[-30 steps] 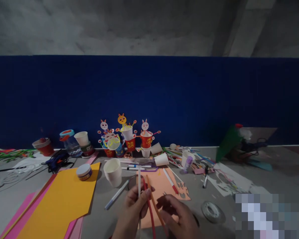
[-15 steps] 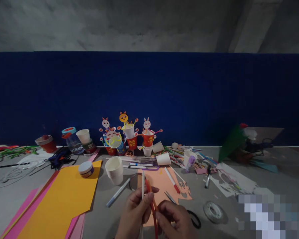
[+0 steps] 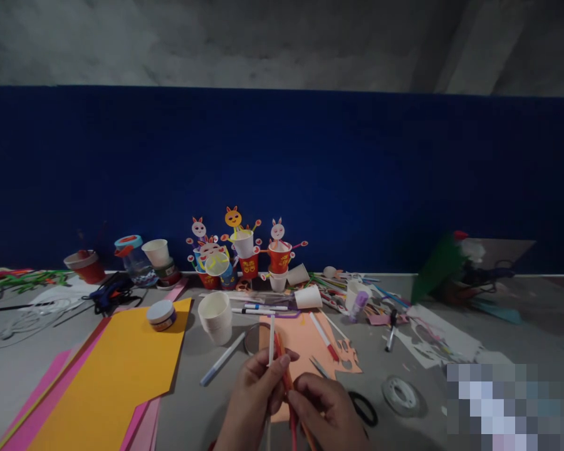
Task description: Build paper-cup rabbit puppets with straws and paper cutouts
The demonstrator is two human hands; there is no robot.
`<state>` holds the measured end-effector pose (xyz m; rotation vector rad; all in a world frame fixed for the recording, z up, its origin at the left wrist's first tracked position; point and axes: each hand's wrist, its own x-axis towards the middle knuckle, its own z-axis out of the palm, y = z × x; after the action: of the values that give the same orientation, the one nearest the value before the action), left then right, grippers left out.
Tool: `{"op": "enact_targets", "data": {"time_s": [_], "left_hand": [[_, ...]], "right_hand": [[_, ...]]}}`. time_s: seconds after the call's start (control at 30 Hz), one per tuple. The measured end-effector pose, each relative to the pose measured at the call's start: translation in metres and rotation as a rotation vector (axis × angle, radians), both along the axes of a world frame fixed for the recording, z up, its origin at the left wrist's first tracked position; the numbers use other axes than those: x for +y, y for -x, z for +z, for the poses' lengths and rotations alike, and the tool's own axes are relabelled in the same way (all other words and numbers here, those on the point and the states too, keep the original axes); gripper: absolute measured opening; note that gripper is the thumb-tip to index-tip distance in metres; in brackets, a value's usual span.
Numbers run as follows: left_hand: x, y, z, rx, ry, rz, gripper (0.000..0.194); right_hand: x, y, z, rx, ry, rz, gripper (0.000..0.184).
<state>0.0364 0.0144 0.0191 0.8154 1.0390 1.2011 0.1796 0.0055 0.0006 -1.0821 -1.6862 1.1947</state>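
Observation:
My left hand [image 3: 256, 394] is closed, pinching a white pipe cleaner [image 3: 271, 331] together with red and orange pipe cleaners [image 3: 277, 343] between thumb and fingers. Just to its right, my right hand [image 3: 326, 410] grips the red and orange strands lower down, their ends trailing below the fingers. Under both hands lies a peach paper sheet [image 3: 305, 338] with cut-outs along its right edge. Scissors [image 3: 364, 407] rest partly behind my right hand. A stack of white paper cups [image 3: 216, 319] stands beyond my left hand, near a capped marker [image 3: 222, 359].
Decorated paper-cup figures [image 3: 249, 263] stand at the back by a blue partition [image 3: 338, 163]. Orange card [image 3: 122, 369] with a small jar [image 3: 161, 315] lies left. To the right are a tape roll [image 3: 399, 396], a glue stick [image 3: 358, 307] and paper scraps [image 3: 423, 338].
The lower ends of the red and orange pipe cleaners now spread apart below my right hand. That hand has shifted slightly up and left. My left hand keeps its pinch.

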Motion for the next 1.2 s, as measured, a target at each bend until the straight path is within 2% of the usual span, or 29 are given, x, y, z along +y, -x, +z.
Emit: {"op": "enact_targets", "data": {"time_s": [0.17,0.37,0.5,0.77,0.97,1.1,1.2], "left_hand": [[0.002,0.0,-0.005,-0.025,0.009,-0.046,0.046],[0.003,0.001,0.001,-0.007,0.014,0.013,0.046],[0.005,0.001,0.005,0.06,-0.003,0.045,0.05],[0.007,0.0,0.002,0.05,-0.022,0.073,0.049],[0.007,-0.001,0.001,0.034,-0.018,0.04,0.049],[0.008,0.0,-0.007,0.006,-0.014,-0.02,0.044],[0.006,-0.001,-0.01,0.016,-0.032,0.002,0.048]], "right_hand": [[-0.001,0.001,0.001,0.026,0.021,-0.016,0.035],[0.002,-0.002,-0.008,0.302,0.303,0.01,0.056],[0.005,0.001,-0.019,0.378,0.411,0.131,0.058],[0.007,0.007,-0.03,0.409,0.433,0.145,0.061],[0.005,0.008,-0.021,0.424,0.441,0.149,0.06],[0.003,0.008,-0.016,0.412,0.32,0.113,0.054],[0.002,0.008,-0.018,0.368,0.25,0.096,0.054]]}}
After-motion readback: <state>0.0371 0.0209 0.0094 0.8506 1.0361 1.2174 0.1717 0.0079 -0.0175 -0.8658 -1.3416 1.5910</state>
